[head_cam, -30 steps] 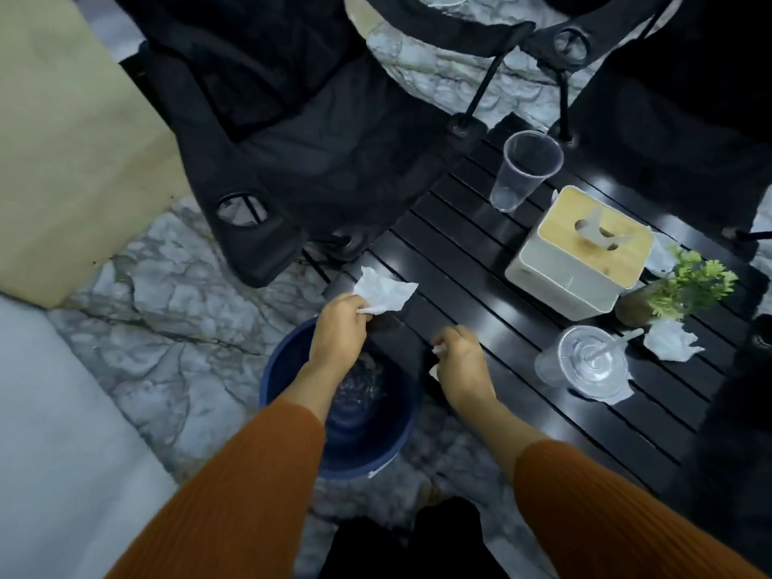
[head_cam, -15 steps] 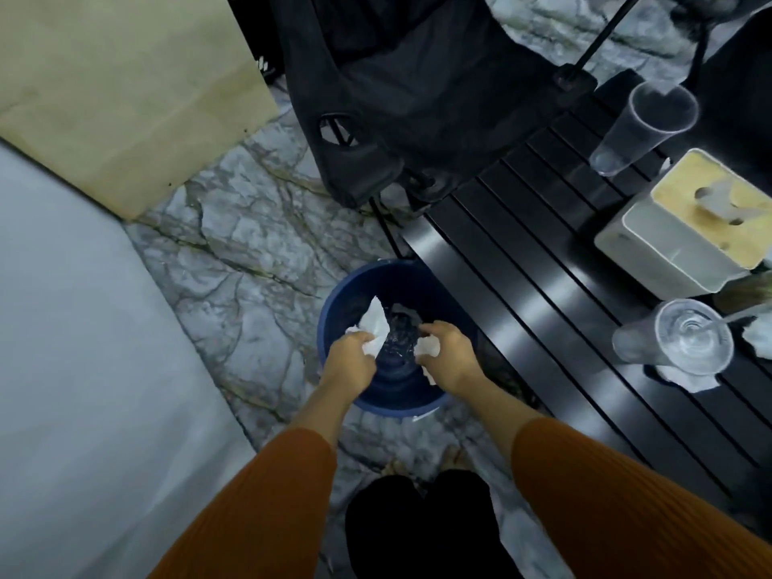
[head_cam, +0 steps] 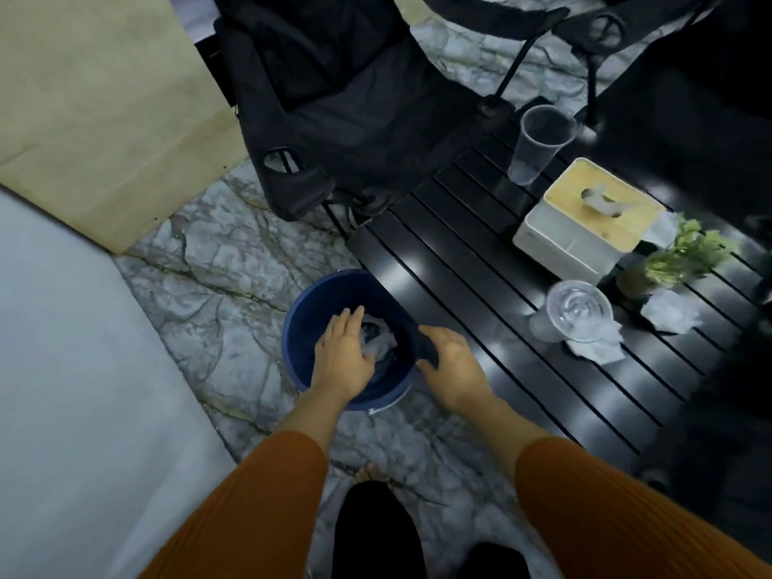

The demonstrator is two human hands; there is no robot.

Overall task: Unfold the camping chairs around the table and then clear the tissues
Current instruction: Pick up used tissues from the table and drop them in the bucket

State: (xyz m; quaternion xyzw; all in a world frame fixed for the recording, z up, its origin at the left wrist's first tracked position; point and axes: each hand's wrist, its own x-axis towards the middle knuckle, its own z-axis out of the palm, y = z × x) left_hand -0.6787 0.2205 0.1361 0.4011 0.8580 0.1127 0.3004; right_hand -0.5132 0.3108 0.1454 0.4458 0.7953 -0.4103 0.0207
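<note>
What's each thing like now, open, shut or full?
Black fabric camping chair: unfolded.
Round blue plastic bin: holds crumpled tissues.
Left hand: open, over bin.
Right hand: open, at bin's rim.
Lidless clear plastic cup: upright.
White tissue box: sheet poking out.
Crumpled white tissue: on black slatted table.

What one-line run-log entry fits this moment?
step: clearing tissues; left hand: open, over round blue plastic bin; right hand: open, over bin edge; bin: crumpled white tissues inside; black slatted table: other white tissues uncleared
</note>
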